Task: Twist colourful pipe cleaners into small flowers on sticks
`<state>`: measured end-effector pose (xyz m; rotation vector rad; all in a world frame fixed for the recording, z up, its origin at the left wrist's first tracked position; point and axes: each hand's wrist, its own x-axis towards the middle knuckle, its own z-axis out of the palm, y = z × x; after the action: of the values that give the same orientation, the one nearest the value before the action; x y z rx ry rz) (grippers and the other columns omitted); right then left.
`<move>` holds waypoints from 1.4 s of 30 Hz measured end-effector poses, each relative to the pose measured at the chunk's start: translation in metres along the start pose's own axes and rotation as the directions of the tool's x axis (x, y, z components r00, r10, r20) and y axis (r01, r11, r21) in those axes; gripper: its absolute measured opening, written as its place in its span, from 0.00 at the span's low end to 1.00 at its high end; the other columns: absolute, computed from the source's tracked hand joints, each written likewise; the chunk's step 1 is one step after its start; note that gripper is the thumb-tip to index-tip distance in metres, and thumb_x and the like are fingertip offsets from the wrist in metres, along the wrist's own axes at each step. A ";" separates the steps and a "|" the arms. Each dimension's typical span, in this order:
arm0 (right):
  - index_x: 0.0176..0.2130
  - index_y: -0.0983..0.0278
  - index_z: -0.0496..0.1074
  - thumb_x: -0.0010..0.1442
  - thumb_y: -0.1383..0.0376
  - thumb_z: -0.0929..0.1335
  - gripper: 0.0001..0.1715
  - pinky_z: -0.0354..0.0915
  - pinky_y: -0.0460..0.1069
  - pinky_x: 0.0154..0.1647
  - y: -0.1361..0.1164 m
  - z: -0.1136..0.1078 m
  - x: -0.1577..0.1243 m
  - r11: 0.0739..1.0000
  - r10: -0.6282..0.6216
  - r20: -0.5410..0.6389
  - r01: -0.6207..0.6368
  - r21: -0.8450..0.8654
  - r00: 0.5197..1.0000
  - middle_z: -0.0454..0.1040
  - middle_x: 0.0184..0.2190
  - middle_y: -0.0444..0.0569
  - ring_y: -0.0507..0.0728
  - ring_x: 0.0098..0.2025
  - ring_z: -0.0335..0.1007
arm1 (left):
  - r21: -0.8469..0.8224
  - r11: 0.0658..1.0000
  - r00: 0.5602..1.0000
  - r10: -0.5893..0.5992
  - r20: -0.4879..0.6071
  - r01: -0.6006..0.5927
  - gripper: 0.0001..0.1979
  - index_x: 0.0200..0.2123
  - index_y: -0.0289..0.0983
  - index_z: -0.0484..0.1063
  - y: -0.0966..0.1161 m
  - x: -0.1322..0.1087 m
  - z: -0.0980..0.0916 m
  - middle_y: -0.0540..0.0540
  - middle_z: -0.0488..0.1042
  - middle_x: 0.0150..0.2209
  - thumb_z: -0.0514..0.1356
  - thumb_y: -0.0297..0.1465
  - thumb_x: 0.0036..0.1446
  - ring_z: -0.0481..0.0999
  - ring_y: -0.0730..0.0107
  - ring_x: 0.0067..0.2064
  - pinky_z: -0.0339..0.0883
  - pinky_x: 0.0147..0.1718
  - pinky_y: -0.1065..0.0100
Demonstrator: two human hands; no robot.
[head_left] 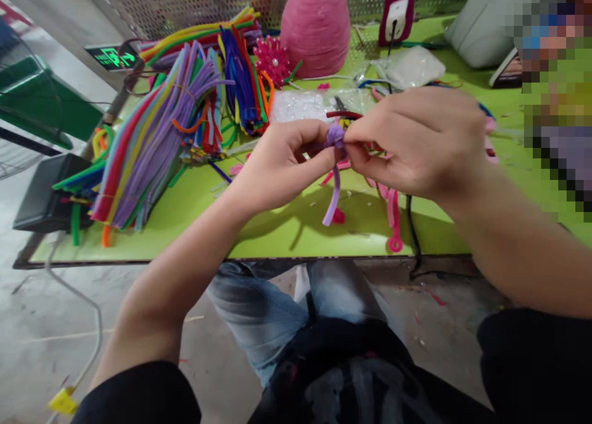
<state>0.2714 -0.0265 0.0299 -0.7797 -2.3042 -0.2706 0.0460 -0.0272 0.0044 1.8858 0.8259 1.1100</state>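
My left hand (282, 165) and my right hand (416, 143) meet above the green table (287, 233), both pinched on a purple pipe cleaner (333, 165). Its top is bunched into a small coil between my fingertips, and its loose end hangs down toward the table. Pink pipe cleaner pieces (393, 217) lie on the table just below my right hand. Red-handled pliers (345, 113) rest behind my hands.
A big bundle of coloured pipe cleaners (157, 140) fills the table's left side. At the back stand a pink yarn-wrapped dome (317, 26), a pink flower (272, 59), clear plastic bags (407, 66) and a magenta charger stand (398, 11). A black box (46, 193) sits at the left edge.
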 end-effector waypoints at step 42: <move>0.39 0.58 0.73 0.67 0.69 0.73 0.06 0.62 0.50 0.31 0.008 0.020 -0.007 0.923 0.023 -0.107 0.020 0.385 0.994 0.78 0.30 0.41 0.53 0.29 0.72 | -0.115 0.991 0.996 -0.072 -0.045 0.066 0.17 0.32 0.39 0.83 0.000 0.005 -0.012 0.50 0.78 0.24 0.79 0.45 0.56 0.70 0.76 0.22 0.63 0.20 0.71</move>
<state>0.2698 -0.0156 0.0102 -0.5498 -2.1562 0.1399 0.0373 -0.0193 0.0098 1.7303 0.8318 1.1409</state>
